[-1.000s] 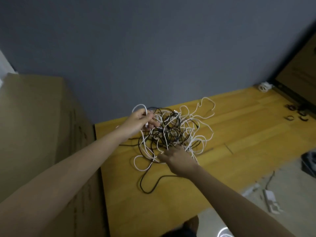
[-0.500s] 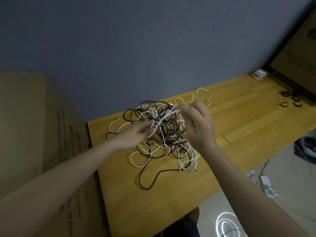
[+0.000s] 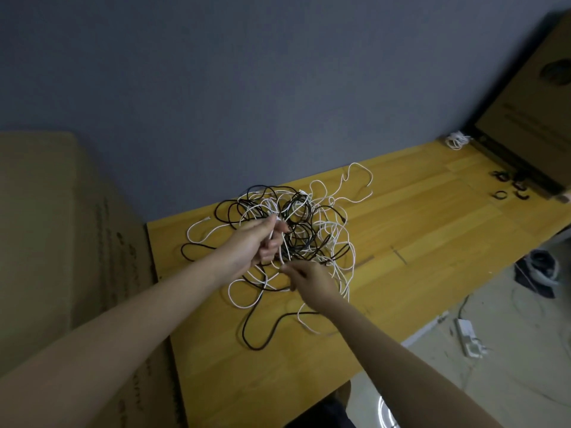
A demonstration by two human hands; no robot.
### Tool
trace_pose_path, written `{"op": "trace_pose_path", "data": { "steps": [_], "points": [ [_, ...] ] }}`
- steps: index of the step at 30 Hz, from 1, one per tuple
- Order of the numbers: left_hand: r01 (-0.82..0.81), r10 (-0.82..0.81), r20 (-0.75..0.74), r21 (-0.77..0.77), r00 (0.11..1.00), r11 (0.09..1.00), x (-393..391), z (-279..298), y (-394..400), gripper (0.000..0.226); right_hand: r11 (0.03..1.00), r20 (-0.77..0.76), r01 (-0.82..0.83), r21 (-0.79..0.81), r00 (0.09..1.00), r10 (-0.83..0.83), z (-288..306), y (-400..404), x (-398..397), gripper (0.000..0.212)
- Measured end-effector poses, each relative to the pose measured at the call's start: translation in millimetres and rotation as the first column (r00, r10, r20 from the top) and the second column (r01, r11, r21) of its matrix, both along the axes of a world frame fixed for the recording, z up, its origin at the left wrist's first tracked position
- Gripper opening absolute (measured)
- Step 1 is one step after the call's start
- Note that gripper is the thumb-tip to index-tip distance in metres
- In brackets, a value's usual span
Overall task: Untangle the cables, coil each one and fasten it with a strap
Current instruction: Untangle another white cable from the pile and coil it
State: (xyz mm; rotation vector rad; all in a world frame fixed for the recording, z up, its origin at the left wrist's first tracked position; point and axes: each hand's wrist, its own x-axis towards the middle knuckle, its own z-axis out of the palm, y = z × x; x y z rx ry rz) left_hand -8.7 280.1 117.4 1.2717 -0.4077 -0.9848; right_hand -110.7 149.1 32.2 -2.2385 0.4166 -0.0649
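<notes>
On the yellow wooden tabletop (image 3: 417, 242), near its back edge against the blue-grey wall, lies a loose tangle of thin white and black cables (image 3: 309, 230). Its loops spread out to the left, toward the wall and toward the near edge, where one black loop (image 3: 256, 335) trails out alone.

At the left side of the tangle, the left hand (image 3: 253, 245) is raised a little above the wood with its fingers curled in. It grips a white cable strand (image 3: 279, 242) that runs down past the fingers (image 3: 272, 239) toward the other hand; several loops hang close around the knuckles.

Just below and to the right, the right hand (image 3: 312, 282) sits at the near side of the tangle, seen from the back. Its fingertips (image 3: 285, 268) are drawn together at the lower end of that same white strand and appear to pinch it, though the exact contact is too small to make out.

Well apart, at the far right corner of the table, a small bundle of white cable (image 3: 456, 140) lies beside several small black strap loops (image 3: 509, 188). Left of the table stands a large brown cardboard box (image 3: 61, 242).
</notes>
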Motion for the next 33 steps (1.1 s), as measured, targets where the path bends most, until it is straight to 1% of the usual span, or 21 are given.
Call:
{"op": "trace_pose_path", "data": {
  "steps": [2, 4, 6, 9, 11, 12, 13, 14, 16, 17, 18, 19, 20, 22, 23, 24, 25, 26, 28, 31, 33],
  "points": [
    [-0.081, 0.075, 0.089, 0.068, 0.993, 0.994, 3.0, -4.8, -0.6, 0.03, 0.977, 0.042, -0.136, -0.162, 0.989, 0.144, -3.4, 10.2, -13.2, 0.029],
    [-0.171, 0.146, 0.201, 0.118, 0.969, 0.978, 6.9, -9.1, -1.2, 0.028, 0.896, 0.037, -0.272, -0.351, 0.952, 0.304, 0.5, 18.6, -23.9, 0.034],
    [-0.203, 0.16, 0.281, 0.132, 0.946, 0.97, 10.5, -12.6, -1.3, 0.024, 0.81, 0.087, -0.315, -0.494, 0.909, 0.407, 11.2, 25.0, -31.7, 0.034],
    [-0.133, 0.032, 0.444, 0.199, 0.896, 0.971, 11.2, -17.6, -1.2, 0.022, 0.708, 0.257, -0.215, -0.673, 0.829, 0.496, 34.0, 26.0, -33.3, 0.017],
    [-0.089, -0.099, 0.563, 0.296, 0.82, 0.951, 9.2, -18.6, 0.6, 0.022, 0.667, 0.344, -0.12, -0.735, 0.782, 0.52, 51.5, 15.3, -28.6, 0.01],
    [-0.068, -0.166, 0.603, 0.345, 0.78, 0.936, 8.3, -18.3, 2.3, 0.023, 0.651, 0.374, -0.077, -0.755, 0.765, 0.524, 60.7, 6.7, -25.4, 0.01],
    [-0.038, -0.227, 0.618, 0.385, 0.752, 0.922, 7.2, -17.7, 4.5, 0.024, 0.64, 0.399, -0.04, -0.767, 0.752, 0.525, 69.3, -3.0, -21.7, 0.013],
    [0.004, -0.278, 0.608, 0.411, 0.744, 0.912, 5.7, -17.0, 5.8, 0.025, 0.635, 0.418, -0.011, -0.773, 0.743, 0.522, 77.5, -12.9, -17.0, 0.017],
    [0.08, -0.33, 0.568, 0.419, 0.754, 0.905, 1.7, -13.9, 5.5, 0.029, 0.629, 0.455, 0.04, -0.777, 0.726, 0.515, 90.6, -28.8, -5.0, 0.026],
    [0.093, -0.323, 0.552, 0.403, 0.768, 0.91, 0.3, -10.8, 4.2, 0.032, 0.632, 0.476, 0.066, -0.772, 0.718, 0.507, 94.0, -34.9, 1.7, 0.028],
    [0.095, -0.297, 0.533, 0.372, 0.793, 0.923, -0.1, -7.2, 2.3, 0.035, 0.651, 0.497, 0.083, -0.754, 0.72, 0.484, 94.9, -39.4, 8.2, 0.027],
    [0.099, -0.265, 0.506, 0.332, 0.821, 0.938, 0.3, -2.8, 0.7, 0.039, 0.695, 0.515, 0.088, -0.714, 0.738, 0.436, 93.7, -43.4, 14.2, 0.025],
    [0.111, -0.245, 0.473, 0.294, 0.846, 0.949, 1.5, 1.4, -0.4, 0.045, 0.765, 0.526, 0.084, -0.639, 0.773, 0.354, 90.3, -46.8, 19.1, 0.023],
    [0.163, -0.25, 0.397, 0.239, 0.883, 0.957, 4.5, 6.8, -0.4, 0.052, 0.925, 0.501, 0.101, -0.366, 0.859, 0.104, 77.3, -51.5, 25.7, 0.02],
    [0.189, -0.258, 0.364, 0.215, 0.895, 0.958, 6.2, 7.2, -0.2, 0.051, 0.971, 0.444, 0.123, -0.204, 0.896, -0.02, 68.2, -51.9, 27.1, 0.02],
    [0.207, -0.263, 0.337, 0.191, 0.904, 0.959, 7.1, 6.4, -0.7, 0.048, 0.989, 0.357, 0.141, -0.053, 0.927, -0.113, 57.9, -50.0, 27.4, 0.019],
    [0.216, -0.26, 0.311, 0.168, 0.914, 0.962, 7.0, 5.4, -1.5, 0.045, 0.987, 0.259, 0.142, 0.078, 0.953, -0.158, 46.8, -45.9, 26.6, 0.018],
    [0.216, -0.249, 0.28, 0.142, 0.927, 0.966, 6.7, 4.1, -2.8, 0.043, 0.977, 0.178, 0.131, 0.17, 0.971, -0.161, 35.6, -39.9, 24.2, 0.018],
    [0.192, -0.205, 0.229, 0.076, 0.952, 0.978, 6.1, 2.6, -5.5, 0.04, 0.967, 0.104, 0.093, 0.238, 0.987, -0.121, 14.6, -26.5, 16.7, 0.02],
    [0.139, -0.138, 0.194, 0.008, 0.971, 0.99, 6.5, 2.4, -6.5, 0.034, 0.968, -0.038, 0.039, 0.247, 0.999, -0.031, -5.7, -4.7, 1.5, 0.022],
    [0.098, -0.098, 0.187, 0.012, 0.977, 0.995, 6.3, 0.3, -6.0, 0.029, 0.984, -0.106, -0.029, 0.175, 0.993, 0.048, -10.1, 8.2, -8.8, 0.03]
  ]
}}
